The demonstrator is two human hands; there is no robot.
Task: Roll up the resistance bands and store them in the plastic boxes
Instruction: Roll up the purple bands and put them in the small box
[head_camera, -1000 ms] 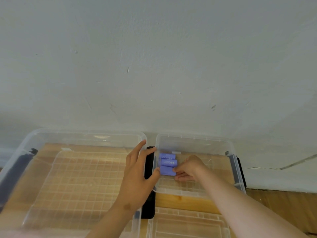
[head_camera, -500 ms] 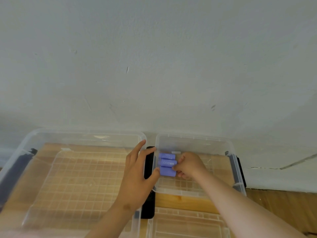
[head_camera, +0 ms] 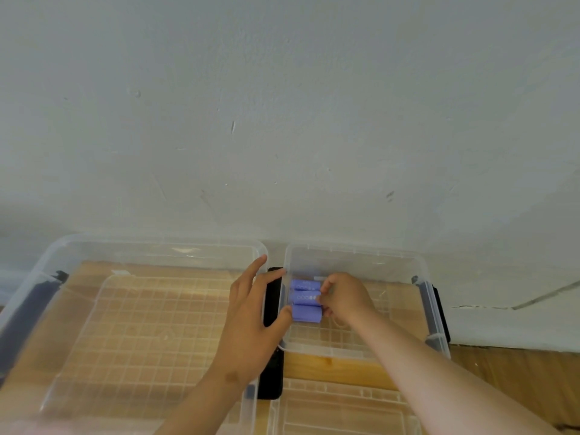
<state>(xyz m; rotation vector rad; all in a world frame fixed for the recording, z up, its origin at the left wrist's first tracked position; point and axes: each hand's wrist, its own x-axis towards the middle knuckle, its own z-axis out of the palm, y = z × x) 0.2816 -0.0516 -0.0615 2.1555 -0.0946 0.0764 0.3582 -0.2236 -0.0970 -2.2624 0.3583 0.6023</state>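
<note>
Three rolled bands sit in the small box; I see the right hand pinching them, the left hand spread flat.

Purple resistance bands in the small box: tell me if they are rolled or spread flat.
Rolled. Three purple bands lie as short cylinders side by side inside the small clear box, against its left wall.

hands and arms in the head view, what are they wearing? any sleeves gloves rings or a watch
Nothing is worn that the view shows. The left hand and right hand have no gloves or rings. The left forearm and right forearm are bare down to the frame edge, with no sleeve, watch or bracelet.
</note>
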